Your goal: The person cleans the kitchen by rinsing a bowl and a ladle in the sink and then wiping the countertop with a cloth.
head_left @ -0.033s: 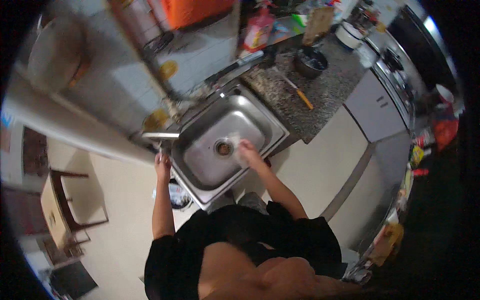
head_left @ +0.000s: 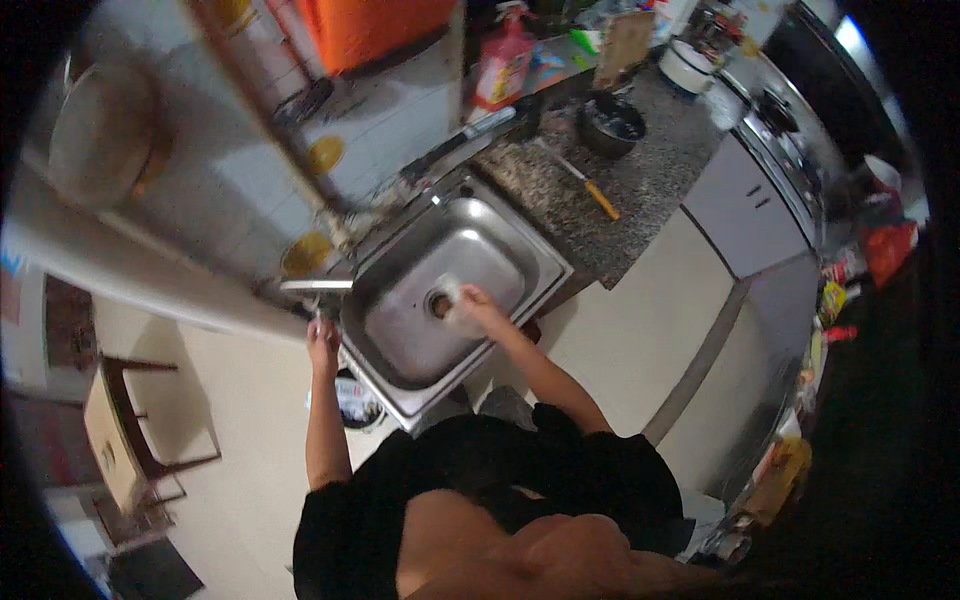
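Speckled stone worktop (head_left: 640, 190) runs off to your right, with a steel sink (head_left: 505, 235) set into it and pale floor below. You stand over the sink, looking straight down past your dark shirt.

Your right hand (head_left: 478, 308) is down in the basin, just beside the drain (head_left: 438, 304). Its fingers are curled on something small and pale, perhaps a cloth (head_left: 449, 289) or sponge; the view is too small and blurred to tell which. The cloth sits at the drain's edge, on the basin floor, under your fingertips.

Your left hand (head_left: 323, 342) is at the sink's left corner, right below the tap (head_left: 315, 286), whose spout juts out level over the rim. Whether those fingers grip the tap's base or only rest against the rim, you cannot tell from this angle.

On the worktop beyond the sink, a knife (head_left: 590, 188) with an orange handle lies flat, well apart from your hands. A dark pot (head_left: 610, 122) stands further back, near a red bag (head_left: 503, 60) and a white bowl (head_left: 688, 65). A grey cupboard (head_left: 752, 205) sits under the worktop's far end. To your left, a wooden chair (head_left: 135, 430) stands on the floor, and a small bin (head_left: 355, 402) sits beneath the sink's near corner.
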The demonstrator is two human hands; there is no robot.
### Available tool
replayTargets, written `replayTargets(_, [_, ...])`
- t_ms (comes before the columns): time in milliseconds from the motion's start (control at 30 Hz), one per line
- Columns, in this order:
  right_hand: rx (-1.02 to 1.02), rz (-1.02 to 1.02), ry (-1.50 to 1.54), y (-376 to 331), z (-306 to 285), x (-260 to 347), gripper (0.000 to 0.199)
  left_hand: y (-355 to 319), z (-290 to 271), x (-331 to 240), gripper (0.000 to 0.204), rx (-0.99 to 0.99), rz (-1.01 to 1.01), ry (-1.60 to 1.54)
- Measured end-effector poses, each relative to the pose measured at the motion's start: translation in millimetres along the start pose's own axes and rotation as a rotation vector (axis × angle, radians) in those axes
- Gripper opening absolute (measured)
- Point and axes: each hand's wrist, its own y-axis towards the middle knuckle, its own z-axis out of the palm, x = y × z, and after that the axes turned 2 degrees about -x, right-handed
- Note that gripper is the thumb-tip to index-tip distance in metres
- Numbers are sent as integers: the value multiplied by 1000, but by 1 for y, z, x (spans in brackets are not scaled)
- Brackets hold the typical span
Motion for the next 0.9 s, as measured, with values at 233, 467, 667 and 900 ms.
replayTargets(233, [-74, 115, -207, 47, -41, 59, 58, 8, -21, -5, 21, -70, -36, 4])
replayTargets(467, [-376, 155, 678, 84, -245, 137, 79, -10, 8, 6, 23, -185, 58, -10])
replayTargets(667, [-611, 204, 697, 143, -336, 206, 90, -20, -11, 52, 57, -526, 174, 81])
replayTargets(900, [-718, 239, 718, 229, -447, 207, 78, -65, 92, 122, 57, -527, -115, -207])
